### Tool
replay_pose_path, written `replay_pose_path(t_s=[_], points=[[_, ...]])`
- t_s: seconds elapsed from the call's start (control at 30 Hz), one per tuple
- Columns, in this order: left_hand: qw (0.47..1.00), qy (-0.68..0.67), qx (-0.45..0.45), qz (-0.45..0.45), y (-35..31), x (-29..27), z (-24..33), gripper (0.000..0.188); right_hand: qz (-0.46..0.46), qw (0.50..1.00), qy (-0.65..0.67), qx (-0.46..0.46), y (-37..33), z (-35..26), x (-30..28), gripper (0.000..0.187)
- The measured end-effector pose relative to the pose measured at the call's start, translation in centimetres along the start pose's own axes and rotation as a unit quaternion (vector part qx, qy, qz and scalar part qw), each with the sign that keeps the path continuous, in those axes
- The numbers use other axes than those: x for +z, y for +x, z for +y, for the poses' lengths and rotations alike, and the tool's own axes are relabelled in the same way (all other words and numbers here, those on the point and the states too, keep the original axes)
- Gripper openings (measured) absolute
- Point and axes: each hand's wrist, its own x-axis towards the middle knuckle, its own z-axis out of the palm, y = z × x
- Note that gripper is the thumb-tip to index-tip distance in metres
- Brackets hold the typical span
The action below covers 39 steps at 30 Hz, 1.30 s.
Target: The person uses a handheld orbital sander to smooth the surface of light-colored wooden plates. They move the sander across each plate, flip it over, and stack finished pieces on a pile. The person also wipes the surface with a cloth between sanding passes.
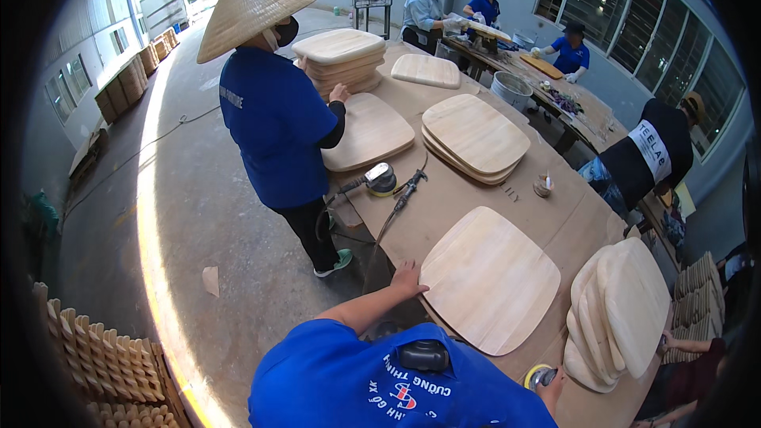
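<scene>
A pale wooden board (pixel 491 281) with rounded corners lies flat on the brown-covered table in front of me. My left hand (pixel 407 280) grips its left edge, fingers at the rim. Off the board's near right corner, my right hand (pixel 552 387) is closed round a small orbital sander (pixel 539 376) with a yellow rim. The sander is apart from the board, and part of it is hidden by my hand. To the right, beside the sander, leans a stack of similar boards (pixel 630 301).
Across the table (pixel 412 222) lie another sander (pixel 380 179), a black air hose (pixel 404 198), a small pot (pixel 543 184) and more board stacks (pixel 476 135). A co-worker in a conical hat (pixel 273 119) stands at the far left side. Others work at a long bench (pixel 587 111).
</scene>
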Motion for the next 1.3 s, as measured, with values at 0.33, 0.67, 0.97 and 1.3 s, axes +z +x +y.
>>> replay_pose_path(t_s=[0.33, 0.67, 0.97, 1.3], points=[[0.788, -0.521, -0.316, -0.088, -5.7, 7.4, 6.9, 0.033, 0.043, 0.998, 0.051, -0.002, -1.1, 7.7, 2.0, 0.085], [0.646, -0.64, -0.383, -0.16, -6.1, 11.5, 12.4, 0.061, -0.025, 1.0, 0.01, 0.001, -0.3, 4.8, 0.1, 0.08], [0.619, -0.698, -0.339, -0.12, -6.4, 9.1, 13.8, 0.054, -0.083, 0.994, -0.065, -0.002, -0.5, 3.4, -1.8, 0.081], [0.567, -0.767, -0.207, -0.216, -4.3, 7.2, 15.0, 0.042, -0.328, 0.733, 0.561, 0.199, 4.7, -7.0, 3.0, 0.069]])
